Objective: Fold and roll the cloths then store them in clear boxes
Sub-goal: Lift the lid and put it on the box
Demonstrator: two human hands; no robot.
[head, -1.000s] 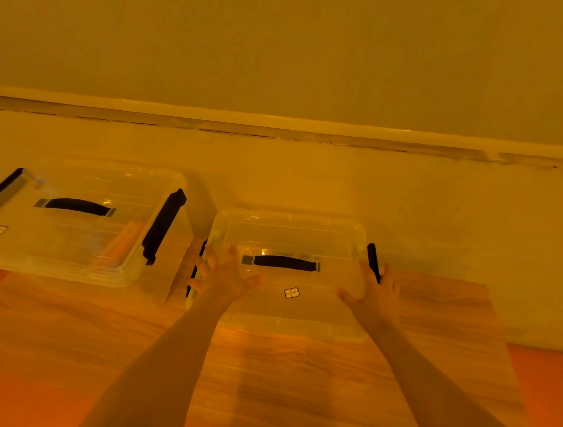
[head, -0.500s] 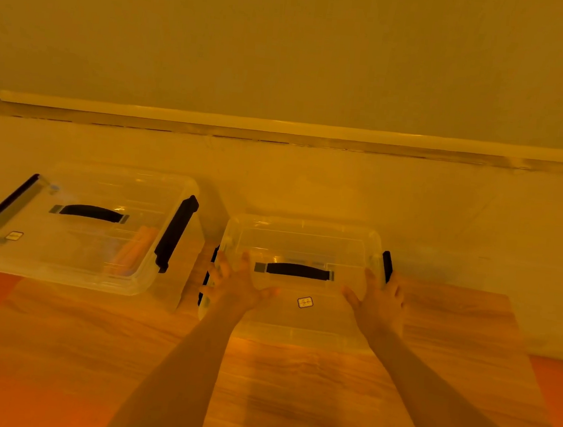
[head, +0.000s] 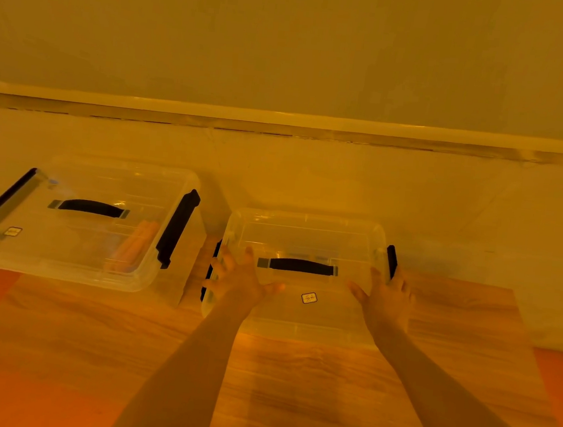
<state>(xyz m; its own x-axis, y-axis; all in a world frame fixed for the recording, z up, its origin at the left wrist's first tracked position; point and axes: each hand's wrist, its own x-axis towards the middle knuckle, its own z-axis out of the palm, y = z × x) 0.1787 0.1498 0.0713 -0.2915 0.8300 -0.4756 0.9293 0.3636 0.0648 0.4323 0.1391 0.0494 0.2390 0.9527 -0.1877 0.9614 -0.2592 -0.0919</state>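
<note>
A clear box (head: 76, 228) with rolled orange cloths (head: 134, 245) inside sits far left of the middle box (head: 305, 239), apart from it. Both stand on the wooden table (head: 291, 386). The left hand (head: 237, 279) lies flat on the middle box's lid, fingers spread wide, holding nothing. The right hand (head: 387, 301) rests on the lid's right side, fingers straight, by the black clip (head: 391, 260).

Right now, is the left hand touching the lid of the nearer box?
Touching. The head view shows the left hand resting spread-fingered on the lid of the nearer box, beside its black handle.
</note>
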